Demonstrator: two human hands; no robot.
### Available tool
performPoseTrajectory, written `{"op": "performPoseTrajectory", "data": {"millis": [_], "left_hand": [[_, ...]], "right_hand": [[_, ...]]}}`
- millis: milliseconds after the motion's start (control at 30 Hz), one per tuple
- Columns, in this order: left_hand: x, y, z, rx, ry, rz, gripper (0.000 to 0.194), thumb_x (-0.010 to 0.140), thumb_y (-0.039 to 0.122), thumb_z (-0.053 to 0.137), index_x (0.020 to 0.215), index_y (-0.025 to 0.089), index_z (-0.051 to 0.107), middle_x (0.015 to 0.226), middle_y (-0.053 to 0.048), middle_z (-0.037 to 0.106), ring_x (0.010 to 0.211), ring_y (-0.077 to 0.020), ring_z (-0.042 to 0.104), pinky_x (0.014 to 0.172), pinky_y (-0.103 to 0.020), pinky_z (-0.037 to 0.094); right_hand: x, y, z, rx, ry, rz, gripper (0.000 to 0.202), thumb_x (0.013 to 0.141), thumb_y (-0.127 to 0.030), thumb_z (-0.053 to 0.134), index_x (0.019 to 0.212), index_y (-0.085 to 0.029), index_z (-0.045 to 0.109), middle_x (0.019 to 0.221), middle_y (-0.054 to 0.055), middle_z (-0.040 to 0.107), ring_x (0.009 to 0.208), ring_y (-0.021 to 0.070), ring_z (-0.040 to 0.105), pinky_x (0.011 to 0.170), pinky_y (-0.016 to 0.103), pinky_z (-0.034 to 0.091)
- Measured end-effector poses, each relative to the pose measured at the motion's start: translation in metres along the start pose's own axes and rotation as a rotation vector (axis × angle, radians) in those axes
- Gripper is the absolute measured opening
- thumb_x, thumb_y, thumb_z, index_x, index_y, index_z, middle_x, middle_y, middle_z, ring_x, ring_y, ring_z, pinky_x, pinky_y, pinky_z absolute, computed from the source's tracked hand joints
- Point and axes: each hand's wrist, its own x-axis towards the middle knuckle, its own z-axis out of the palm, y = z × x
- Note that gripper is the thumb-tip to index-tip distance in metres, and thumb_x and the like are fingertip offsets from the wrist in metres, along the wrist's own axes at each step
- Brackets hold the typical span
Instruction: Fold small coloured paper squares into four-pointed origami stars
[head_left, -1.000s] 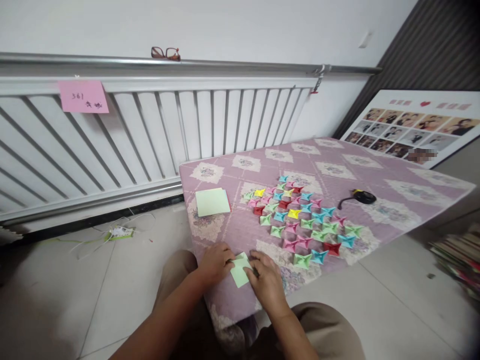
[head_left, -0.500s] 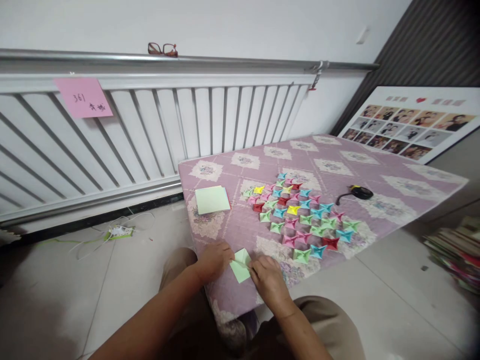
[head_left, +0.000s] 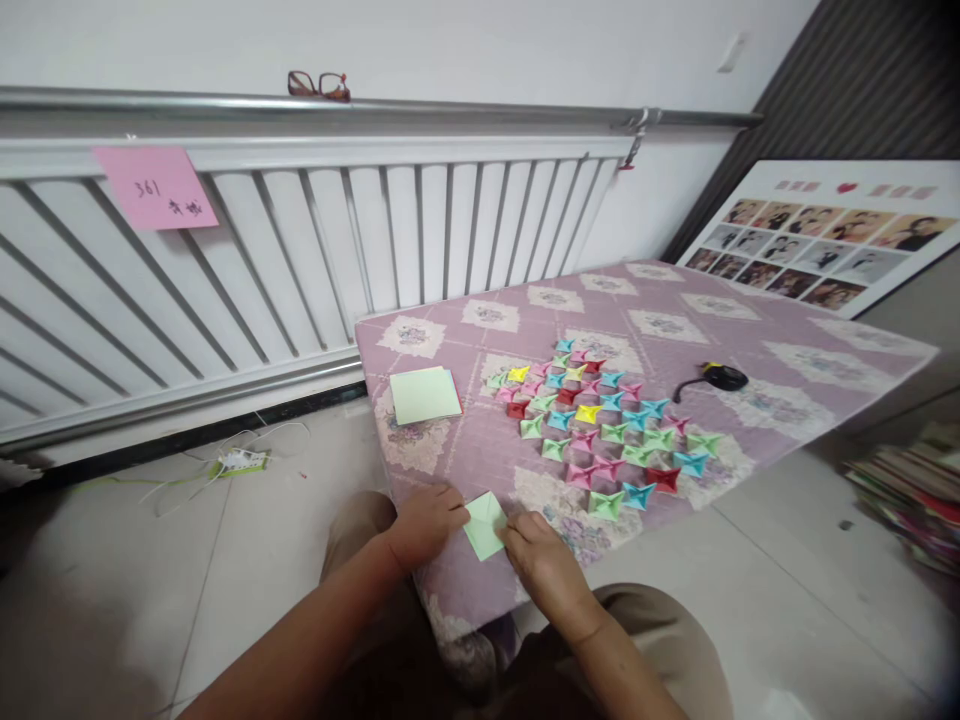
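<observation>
A light green square of paper (head_left: 486, 526) with crease lines lies near the front corner of the table, between my two hands. My left hand (head_left: 429, 522) grips its left corner with closed fingers. On the opposite side, my right hand (head_left: 541, 560) pinches the right corner, fingers bent together. Beyond it to the right stand several small folded paper shapes (head_left: 589, 413) in green, pink, blue, red and yellow, set in slanting rows. Farther back on the left is a stack of square paper sheets (head_left: 426, 396), pale green on top.
The table wears a purple flowered cloth (head_left: 480, 350). A black object with a short strap (head_left: 724, 377) lies at right. Behind are a white radiator (head_left: 420, 230) and glasses (head_left: 319, 86) on a pipe. A power strip (head_left: 240, 461) rests on the floor.
The raised flap across the middle of the green paper now lies flatter. Both hands stay at its corners, and the view has tipped slightly.
</observation>
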Motion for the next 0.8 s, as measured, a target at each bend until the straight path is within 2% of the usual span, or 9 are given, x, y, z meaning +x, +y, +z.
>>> {"op": "performPoseTrajectory", "data": {"millis": [667, 800], "left_hand": [[-0.004, 0.003, -0.007, 0.026, -0.046, 0.046, 0.016, 0.094, 0.02, 0.042, 0.092, 0.02, 0.058, 0.096, -0.005, 0.057, 0.091, -0.0201, 0.049, 0.078, -0.033, 0.041], [-0.007, 0.006, -0.012, 0.058, -0.066, 0.07, 0.017, 0.094, 0.021, 0.042, 0.105, 0.021, 0.055, 0.098, -0.006, 0.056, 0.09, -0.0211, 0.05, 0.076, -0.034, 0.042]], "right_hand": [[-0.003, -0.001, -0.003, 0.115, 0.012, 0.032, 0.026, 0.092, -0.022, 0.043, 0.094, -0.025, 0.069, 0.082, 0.003, 0.062, 0.079, 0.0201, 0.053, 0.076, 0.031, 0.046], [-0.006, -0.005, -0.003, 0.08, 0.034, 0.024, 0.026, 0.092, -0.019, 0.043, 0.096, -0.023, 0.068, 0.086, 0.005, 0.064, 0.081, 0.0208, 0.056, 0.077, 0.033, 0.047]]}}
